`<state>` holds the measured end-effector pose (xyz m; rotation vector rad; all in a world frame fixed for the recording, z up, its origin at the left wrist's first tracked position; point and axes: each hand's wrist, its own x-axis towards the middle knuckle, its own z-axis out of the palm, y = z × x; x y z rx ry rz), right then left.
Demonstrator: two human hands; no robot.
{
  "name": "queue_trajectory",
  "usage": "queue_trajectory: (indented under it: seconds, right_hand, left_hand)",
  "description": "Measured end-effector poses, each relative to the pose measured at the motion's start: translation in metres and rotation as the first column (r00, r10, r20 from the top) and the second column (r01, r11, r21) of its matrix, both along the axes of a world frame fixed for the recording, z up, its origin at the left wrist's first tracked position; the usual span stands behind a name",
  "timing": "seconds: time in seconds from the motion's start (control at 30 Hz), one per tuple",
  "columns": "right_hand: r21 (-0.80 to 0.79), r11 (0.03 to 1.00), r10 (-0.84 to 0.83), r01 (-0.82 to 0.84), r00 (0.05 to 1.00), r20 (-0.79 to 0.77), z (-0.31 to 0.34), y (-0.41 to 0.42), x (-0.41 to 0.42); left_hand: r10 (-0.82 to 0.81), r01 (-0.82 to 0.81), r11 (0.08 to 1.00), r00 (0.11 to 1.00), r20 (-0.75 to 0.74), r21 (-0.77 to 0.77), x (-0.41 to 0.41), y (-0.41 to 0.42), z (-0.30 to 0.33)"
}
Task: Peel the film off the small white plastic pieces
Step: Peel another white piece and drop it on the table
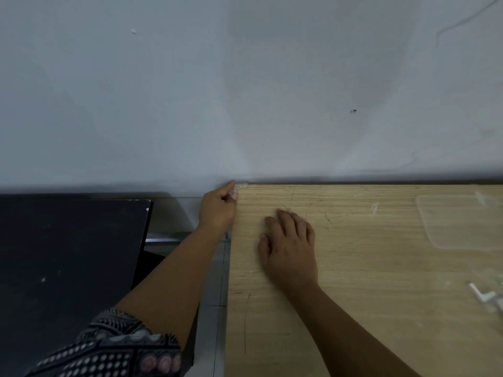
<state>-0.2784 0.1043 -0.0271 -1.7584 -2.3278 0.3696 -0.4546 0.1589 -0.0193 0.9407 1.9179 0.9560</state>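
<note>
My left hand (217,210) reaches to the far left corner of the wooden table (353,295). Its fingertips pinch a small clear scrap of film (241,185) right at the corner by the wall. My right hand (288,248) lies palm down on the table a little to the right, fingers spread and nothing visible in it. A few small white plastic pieces (483,293) lie at the table's right edge, partly cut off by the frame. More pale scraps lie around them, too blurred to tell apart.
A clear plastic tray or lid (460,221) rests flat at the back right of the table. A black surface (68,268) stands to the left, with a gap between it and the table. A grey wall (245,91) rises directly behind.
</note>
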Motion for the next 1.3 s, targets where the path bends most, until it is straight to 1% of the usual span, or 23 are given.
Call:
queue_trajectory:
  seconds: [0.07, 0.13, 0.27, 0.3, 0.37, 0.43, 0.57, 0.7, 0.77, 0.83, 0.9, 0.97, 1.03, 1.2, 1.3]
  right_hand:
    - [0.008, 1.0, 0.004, -0.004, 1.0, -0.013, -0.001, 0.001, -0.001]
    - [0.007, 1.0, 0.013, -0.013, 1.0, -0.025, -0.001, 0.0, 0.0]
    - [-0.038, 0.998, 0.045, -0.048, 0.997, -0.065, -0.002, 0.003, 0.007]
    - [-0.048, 0.997, 0.057, -0.061, 0.995, -0.078, -0.001, 0.003, 0.009]
    - [-0.078, 0.992, 0.091, -0.096, 0.993, -0.069, 0.003, 0.001, 0.011]
    - [-0.13, 0.985, 0.109, -0.11, 0.994, -0.014, 0.011, -0.004, 0.014]
    - [-0.209, 0.975, 0.09, -0.074, 0.994, 0.068, 0.032, -0.029, 0.02]
    - [-0.218, 0.974, 0.078, -0.057, 0.993, 0.086, 0.057, -0.065, 0.032]
    - [-0.191, 0.981, 0.059, -0.043, 0.995, 0.079, 0.07, -0.088, 0.039]
    - [-0.166, 0.985, 0.044, -0.033, 0.997, 0.063, 0.085, -0.116, 0.047]
    - [-0.168, 0.985, 0.039, -0.031, 0.998, 0.046, 0.088, -0.127, 0.052]
    - [-0.148, 0.989, 0.021, -0.015, 0.999, 0.036, 0.097, -0.151, 0.061]
    - [-0.136, 0.991, 0.012, -0.007, 0.999, 0.04, 0.104, -0.177, 0.07]
    - [-0.135, 0.99, -0.04, 0.045, 0.999, 0.033, 0.114, -0.234, 0.096]
    - [-0.158, 0.984, -0.076, 0.079, 0.997, 0.024, 0.113, -0.262, 0.113]
  left_hand:
    - [-0.038, 0.037, 0.999, 0.997, -0.069, -0.018, -0.003, 0.002, 0.001]
    - [-0.048, 0.046, 0.998, 0.994, -0.098, -0.031, -0.003, -0.001, 0.003]
    - [0.044, -0.048, 0.998, 0.994, -0.095, -0.036, 0.004, -0.018, 0.007]
    - [0.047, -0.051, 0.998, 0.994, -0.1, -0.038, 0.005, -0.025, 0.007]
    - [0.001, -0.009, 0.999, 0.989, -0.146, -0.053, 0.008, -0.041, 0.01]
    - [-0.047, 0.036, 0.998, 0.979, -0.197, -0.06, 0.01, -0.059, 0.018]
    - [-0.153, 0.148, 0.988, 0.924, -0.351, -0.043, 0.013, -0.098, 0.04]
    - [-0.24, 0.24, 0.969, 0.87, -0.432, -0.055, 0.018, -0.143, 0.064]
    - [-0.255, 0.26, 0.964, 0.851, -0.459, -0.053, 0.025, -0.166, 0.078]
    - [-0.251, 0.277, 0.961, 0.849, -0.464, -0.012, 0.035, -0.195, 0.094]
    - [-0.24, 0.279, 0.96, 0.862, -0.447, 0.021, 0.042, -0.206, 0.097]
    - [-0.261, 0.315, 0.948, 0.857, -0.445, 0.051, 0.052, -0.229, 0.103]
    - [-0.293, 0.352, 0.935, 0.838, -0.46, 0.046, 0.061, -0.251, 0.1]
    - [-0.34, 0.387, 0.922, 0.83, -0.442, 0.018, 0.093, -0.3, 0.097]
    - [-0.353, 0.412, 0.911, 0.818, -0.455, 0.034, 0.115, -0.322, 0.094]
